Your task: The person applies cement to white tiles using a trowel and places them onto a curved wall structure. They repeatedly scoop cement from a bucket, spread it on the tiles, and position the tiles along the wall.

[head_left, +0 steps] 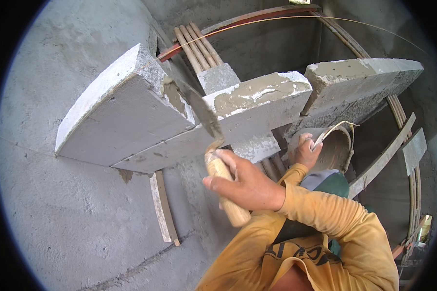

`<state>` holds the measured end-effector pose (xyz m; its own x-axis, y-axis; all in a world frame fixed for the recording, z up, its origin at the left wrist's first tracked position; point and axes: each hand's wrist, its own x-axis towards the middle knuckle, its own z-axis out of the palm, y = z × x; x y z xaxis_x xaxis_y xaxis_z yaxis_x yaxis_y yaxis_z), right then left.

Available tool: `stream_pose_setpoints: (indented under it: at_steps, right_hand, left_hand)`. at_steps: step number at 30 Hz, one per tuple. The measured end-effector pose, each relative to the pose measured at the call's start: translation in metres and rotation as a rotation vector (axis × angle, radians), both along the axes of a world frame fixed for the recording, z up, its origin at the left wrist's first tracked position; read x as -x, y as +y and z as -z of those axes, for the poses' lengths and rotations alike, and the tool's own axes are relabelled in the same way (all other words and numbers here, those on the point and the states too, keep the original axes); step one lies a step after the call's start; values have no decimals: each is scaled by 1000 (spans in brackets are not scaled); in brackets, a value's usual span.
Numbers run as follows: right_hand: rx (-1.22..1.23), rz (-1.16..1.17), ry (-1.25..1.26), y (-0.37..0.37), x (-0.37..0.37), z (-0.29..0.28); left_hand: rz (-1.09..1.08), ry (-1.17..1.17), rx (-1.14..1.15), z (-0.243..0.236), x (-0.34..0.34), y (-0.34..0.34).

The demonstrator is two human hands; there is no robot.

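Note:
My right hand (250, 184) is wrapped round the wooden handle of a trowel (204, 114). Its mortar-smeared blade points up at the gap beside the tall left block (126, 111). Wet mortar (174, 95) clings to that block's stepped end; whether the blade touches it I cannot tell. A lower middle block (267, 109) carries a grey mortar layer (257, 94) on top. My arms cross, and my left hand (307, 151) grips a mortar-coated bucket (337, 150) at its rim, near the pale handle. The bucket's mouth faces right.
Another block (364, 77) continues the wall on the right. Bamboo poles (199, 48) and a red metal bar (250, 19) lie behind it. A thin line (296, 17) arches across the top. Boards (383, 155) and poles stand at right; a wood strip (162, 206) leans below left.

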<state>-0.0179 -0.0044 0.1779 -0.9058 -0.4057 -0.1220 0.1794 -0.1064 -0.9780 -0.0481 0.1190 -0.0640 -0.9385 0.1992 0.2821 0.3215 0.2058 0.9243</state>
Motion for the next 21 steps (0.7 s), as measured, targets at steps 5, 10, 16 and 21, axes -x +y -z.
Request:
stream_pose_setpoints:
  at_steps: [5,10,16,21]
  right_hand:
    - [62,-20,83,-13,-16,-22]
    - [-173,48,329,-48,-26,-30]
    - [-171,-150,213,-29,-52,-7]
    - [-223,246,405,-50,-31,16]
  left_hand:
    - [10,-25,-8,-2,1,-1]
    - [2,-30,-34,-2,0,-1]
    - [26,-7,8,-3,1,-1]
    - [5,-56,-15,-4,-1,-2]
